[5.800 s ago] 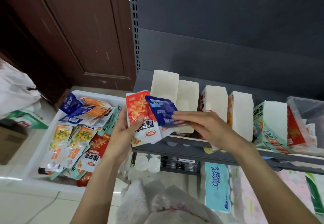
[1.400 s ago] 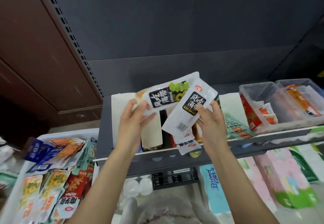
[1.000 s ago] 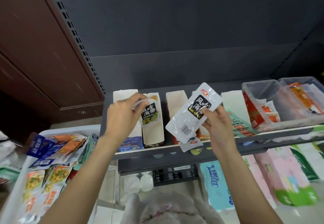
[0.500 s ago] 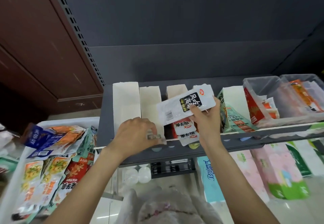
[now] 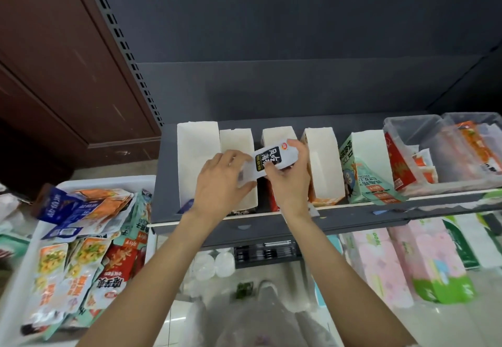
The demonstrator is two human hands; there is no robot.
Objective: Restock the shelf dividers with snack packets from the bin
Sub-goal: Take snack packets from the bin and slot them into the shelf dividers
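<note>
Head view: left hand [image 5: 220,181] and right hand [image 5: 290,181] both pinch white packet [image 5: 271,160] flat above third divider [image 5: 277,136], likely aligning for insertion.

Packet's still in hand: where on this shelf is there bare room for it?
Bare room: inside the leftmost white divider and the divider right of the right hand. Crowded: the clear bins and the white bin.

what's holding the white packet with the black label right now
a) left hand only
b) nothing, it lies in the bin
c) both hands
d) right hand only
c: the white packet is gripped at one end by the left hand and at the other by the right hand, above the white shelf dividers.
</note>
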